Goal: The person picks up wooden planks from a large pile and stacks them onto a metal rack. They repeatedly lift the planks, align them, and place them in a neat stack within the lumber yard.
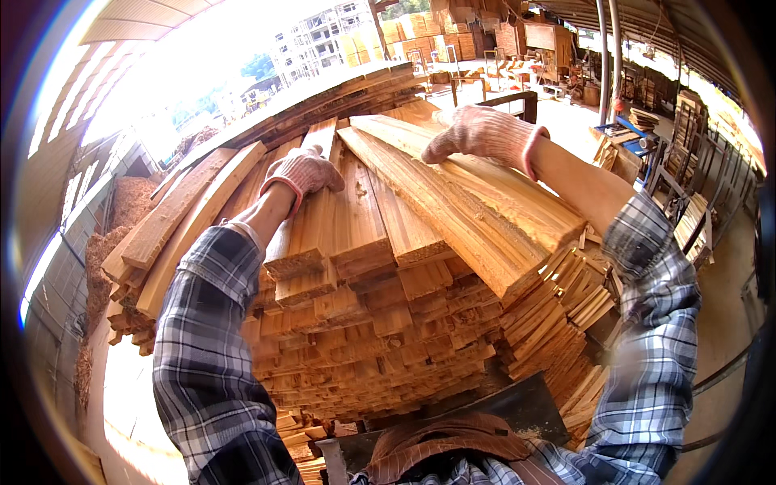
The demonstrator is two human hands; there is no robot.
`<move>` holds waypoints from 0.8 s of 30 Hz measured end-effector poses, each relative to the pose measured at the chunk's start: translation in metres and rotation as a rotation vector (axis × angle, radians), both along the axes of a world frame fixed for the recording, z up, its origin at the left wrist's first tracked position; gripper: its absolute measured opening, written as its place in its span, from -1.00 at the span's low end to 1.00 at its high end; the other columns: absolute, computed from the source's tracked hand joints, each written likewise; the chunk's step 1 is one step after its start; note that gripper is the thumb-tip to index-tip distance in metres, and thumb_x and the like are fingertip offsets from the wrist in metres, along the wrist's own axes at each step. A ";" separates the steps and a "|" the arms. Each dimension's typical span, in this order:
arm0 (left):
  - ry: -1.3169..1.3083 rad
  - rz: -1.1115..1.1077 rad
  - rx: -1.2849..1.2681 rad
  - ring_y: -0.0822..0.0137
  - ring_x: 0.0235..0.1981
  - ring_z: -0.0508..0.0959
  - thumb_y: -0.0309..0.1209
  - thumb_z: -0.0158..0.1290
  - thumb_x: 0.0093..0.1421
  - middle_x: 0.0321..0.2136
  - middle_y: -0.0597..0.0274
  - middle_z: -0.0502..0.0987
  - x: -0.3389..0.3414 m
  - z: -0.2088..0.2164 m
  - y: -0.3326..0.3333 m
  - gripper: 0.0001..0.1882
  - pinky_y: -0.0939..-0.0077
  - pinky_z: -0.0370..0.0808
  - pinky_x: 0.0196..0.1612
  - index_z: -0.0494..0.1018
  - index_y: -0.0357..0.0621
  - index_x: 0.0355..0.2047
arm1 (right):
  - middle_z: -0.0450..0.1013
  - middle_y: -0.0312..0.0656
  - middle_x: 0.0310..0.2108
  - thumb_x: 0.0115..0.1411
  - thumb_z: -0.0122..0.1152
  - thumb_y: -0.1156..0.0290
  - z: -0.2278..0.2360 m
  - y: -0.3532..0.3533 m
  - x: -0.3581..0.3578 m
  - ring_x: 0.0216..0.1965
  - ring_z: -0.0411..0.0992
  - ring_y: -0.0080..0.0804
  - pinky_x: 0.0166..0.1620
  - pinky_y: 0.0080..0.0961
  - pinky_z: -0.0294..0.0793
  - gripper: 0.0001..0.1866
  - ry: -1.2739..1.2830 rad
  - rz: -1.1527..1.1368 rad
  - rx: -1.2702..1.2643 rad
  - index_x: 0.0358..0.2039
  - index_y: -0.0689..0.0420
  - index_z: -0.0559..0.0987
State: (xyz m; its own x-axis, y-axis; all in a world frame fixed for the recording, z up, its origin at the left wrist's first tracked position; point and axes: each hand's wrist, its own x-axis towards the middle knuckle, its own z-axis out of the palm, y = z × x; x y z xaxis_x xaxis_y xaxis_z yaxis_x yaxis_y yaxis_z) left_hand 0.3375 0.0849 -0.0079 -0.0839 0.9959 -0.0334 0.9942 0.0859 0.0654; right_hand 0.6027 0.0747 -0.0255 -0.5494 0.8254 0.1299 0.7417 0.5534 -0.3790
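Both my hands wear pale pink knitted gloves and reach over a large stack of sawn wooden boards. My left hand is closed on a wooden board in the middle of the top layer, its fingertips partly hidden. Farther right, my right hand grips a wide board, thumb toward the left; its outer fingers are hidden behind the hand. Beside that one, a long board with sawdust on it lies slanted across the pile. Under the top layer, many board ends show in rows.
More loose boards fan out at the left of the stack, near a heap of sawdust by a block wall. Thin wood strips are piled at the lower right. Metal posts and racks stand beyond on the right.
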 end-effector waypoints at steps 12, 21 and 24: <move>0.074 -0.071 0.127 0.08 0.19 0.31 -0.04 0.28 -0.24 0.25 0.01 0.17 -0.060 -0.016 0.009 0.07 0.28 0.30 0.19 0.08 0.02 0.30 | 0.26 0.18 0.13 -0.26 0.45 -0.09 0.007 -0.045 -0.073 0.08 0.34 -0.07 0.09 -0.35 0.36 0.25 -0.191 -0.304 -0.071 0.29 0.33 0.00; -0.360 -0.107 0.154 0.13 -0.08 0.53 -0.21 0.31 -0.18 -0.02 -0.03 0.45 -0.104 -0.009 0.034 -0.22 0.29 0.49 -0.06 0.31 -0.21 0.06 | 0.42 0.19 -0.14 -0.30 0.50 0.24 0.003 -0.035 -0.054 -0.42 0.48 -0.29 -0.33 -0.53 0.56 0.25 0.215 -0.303 -0.183 0.26 0.48 -0.10; -1.090 -0.083 0.158 0.35 -0.36 0.61 -0.34 0.24 0.01 -0.29 -0.02 0.55 -0.142 -0.012 -0.017 -0.58 0.55 0.57 -0.34 0.41 -0.21 -0.15 | 0.46 0.13 -0.31 -0.11 0.36 0.05 0.008 -0.096 -0.035 -0.54 0.43 -0.46 -0.50 -0.59 0.51 0.18 0.493 -0.261 -0.068 0.27 0.46 -0.14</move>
State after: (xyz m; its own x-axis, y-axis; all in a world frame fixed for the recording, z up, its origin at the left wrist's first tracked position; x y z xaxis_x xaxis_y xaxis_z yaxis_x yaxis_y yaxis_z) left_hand 0.1953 0.0676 -0.0203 -0.0191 0.9967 0.0792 0.3990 -0.0651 0.9146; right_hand 0.5679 -0.0214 -0.0172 -0.2132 0.9414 0.2613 0.5770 0.3371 -0.7439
